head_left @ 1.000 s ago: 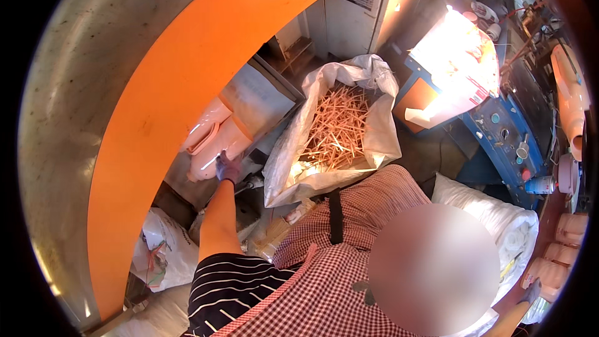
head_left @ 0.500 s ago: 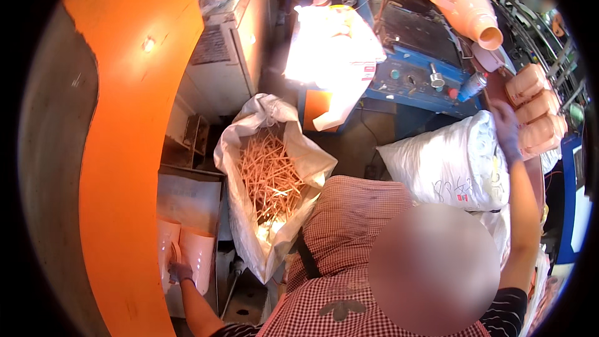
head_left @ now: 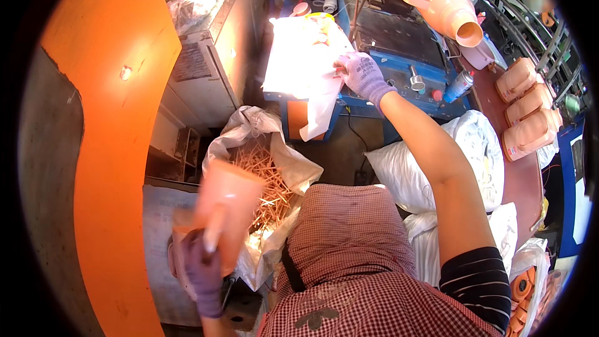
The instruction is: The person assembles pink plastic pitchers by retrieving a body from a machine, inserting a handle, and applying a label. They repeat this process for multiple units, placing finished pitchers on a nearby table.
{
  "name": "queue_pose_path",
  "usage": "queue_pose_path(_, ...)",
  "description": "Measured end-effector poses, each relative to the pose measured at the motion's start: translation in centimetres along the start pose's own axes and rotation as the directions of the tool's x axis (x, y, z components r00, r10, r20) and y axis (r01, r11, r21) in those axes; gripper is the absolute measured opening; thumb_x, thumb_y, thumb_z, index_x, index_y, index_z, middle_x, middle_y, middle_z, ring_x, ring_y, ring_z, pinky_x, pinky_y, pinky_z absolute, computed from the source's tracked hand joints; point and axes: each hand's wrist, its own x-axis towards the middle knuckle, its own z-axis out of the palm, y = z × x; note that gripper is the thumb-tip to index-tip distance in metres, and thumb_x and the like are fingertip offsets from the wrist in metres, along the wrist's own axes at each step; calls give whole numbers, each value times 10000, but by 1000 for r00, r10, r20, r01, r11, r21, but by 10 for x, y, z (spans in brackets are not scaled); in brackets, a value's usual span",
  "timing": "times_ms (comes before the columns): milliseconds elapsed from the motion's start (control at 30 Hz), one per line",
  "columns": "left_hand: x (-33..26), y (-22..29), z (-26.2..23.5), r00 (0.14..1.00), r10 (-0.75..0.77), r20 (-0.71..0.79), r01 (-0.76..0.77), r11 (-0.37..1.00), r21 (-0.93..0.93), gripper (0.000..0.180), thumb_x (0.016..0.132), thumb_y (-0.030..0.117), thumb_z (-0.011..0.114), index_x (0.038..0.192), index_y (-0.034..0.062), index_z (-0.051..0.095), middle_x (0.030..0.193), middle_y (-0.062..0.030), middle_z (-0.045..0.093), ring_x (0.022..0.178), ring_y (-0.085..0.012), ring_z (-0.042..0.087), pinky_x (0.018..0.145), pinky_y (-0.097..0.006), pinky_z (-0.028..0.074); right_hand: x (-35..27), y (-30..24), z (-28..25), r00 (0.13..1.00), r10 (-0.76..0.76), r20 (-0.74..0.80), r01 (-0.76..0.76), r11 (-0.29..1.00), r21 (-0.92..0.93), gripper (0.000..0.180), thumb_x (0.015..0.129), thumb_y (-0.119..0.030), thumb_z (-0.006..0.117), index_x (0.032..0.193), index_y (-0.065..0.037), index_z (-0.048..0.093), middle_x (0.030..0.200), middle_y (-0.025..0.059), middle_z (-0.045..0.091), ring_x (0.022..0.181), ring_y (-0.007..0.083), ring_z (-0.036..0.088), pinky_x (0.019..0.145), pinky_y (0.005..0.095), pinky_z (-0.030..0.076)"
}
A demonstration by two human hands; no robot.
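My left hand (head_left: 203, 268), in a purple glove, is closed round the handle of a peach plastic jug (head_left: 234, 203), held tilted beside an open sack; motion blurs it. A second peach shape (head_left: 181, 221) shows partly behind this hand, probably another jug. My right hand (head_left: 365, 78), in a light purple glove, has its fingers pinched at the right edge of a glaring white label sheet (head_left: 312, 56) on the blue bench. A loose white strip (head_left: 321, 112) hangs down from that sheet. Glare hides most of the sheet's detail.
The woven sack (head_left: 246, 122) holds thin orange plastic scraps (head_left: 268, 178). Stuffed white sacks (head_left: 465, 143) lie under my right arm. Peach containers (head_left: 530, 134) stand on the right-hand table, beyond a spray can (head_left: 460, 86). An orange panel (head_left: 112, 150) rises at left.
My left hand has lifted a jug from the left-hand box toward the scrap sack. My right hand has swung left from the right-hand table to the label sheet.
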Motion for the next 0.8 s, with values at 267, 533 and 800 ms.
queue_pose_path(267, 37, 105, 136, 866, 289, 408, -236, 956, -177, 485, 811, 161, 724, 1276, 69, 624, 1213, -200, 628, 1035, -373, 652, 898, -413, 536, -18, 1, -7, 1000, 22, 1, -22, 980, 198, 136, 789, -126, 709, 843, -60, 604, 1031, 144, 672, 997, 346, 640, 888, 415, 503)
queue_pose_path(533, 28, 137, 147, 846, 256, 468, -283, 959, -14, 489, 836, 177, 704, 1300, 65, 597, 1207, -206, 631, 1010, -374, 663, 859, -429, 550, -147, -33, -31, 901, 433, 32, -328, 629, 705, 124, 832, -39, 703, 926, -27, 623, 942, 66, 682, 856, 186, 659, 780, 318, 524)
queue_pose_path(800, 9, 161, 150, 817, 282, 502, -350, 936, 44, 503, 834, 169, 709, 1311, 63, 590, 1220, -216, 629, 1027, -386, 657, 867, -432, 551, -247, -77, -26, 674, 473, 567, -663, 49, 747, 133, 866, -34, 691, 986, -6, 640, 856, 40, 668, 751, 93, 619, 700, 250, 525)
